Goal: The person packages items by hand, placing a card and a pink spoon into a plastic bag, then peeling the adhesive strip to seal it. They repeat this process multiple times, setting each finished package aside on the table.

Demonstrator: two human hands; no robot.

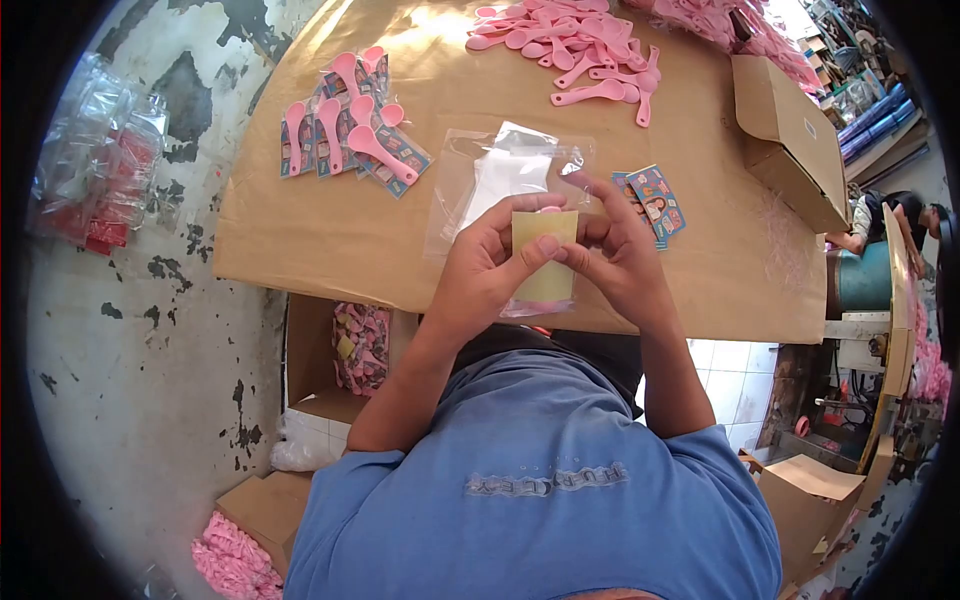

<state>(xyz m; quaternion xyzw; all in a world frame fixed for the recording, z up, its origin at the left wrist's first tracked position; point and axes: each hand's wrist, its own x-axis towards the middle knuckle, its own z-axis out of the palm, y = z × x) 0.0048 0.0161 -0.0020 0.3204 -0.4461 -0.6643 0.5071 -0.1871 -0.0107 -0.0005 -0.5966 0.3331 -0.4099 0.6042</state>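
Note:
Near the table's front edge, a pale yellow card [541,268] is held between my two hands, with clear plastic showing below it. A bit of pink peeks over its top edge; what lies behind is hidden. My left hand [482,258] is closed on the card's left side, thumb across its face. From the right, my right hand [622,248] grips it with the thumb, its index finger raised. Beyond them lie clear plastic bags [450,185] and a white sheet [505,170]. Printed cards [652,203] lie to the right of my right hand.
Pink spoons lie on printed cards [408,152] at the table's left. A heap of loose pink spoons [570,35] covers the far side. A cardboard box [790,140] stands at the right edge. Below the table, a box holds packed pink items [362,350]. Another person [890,215] is at far right.

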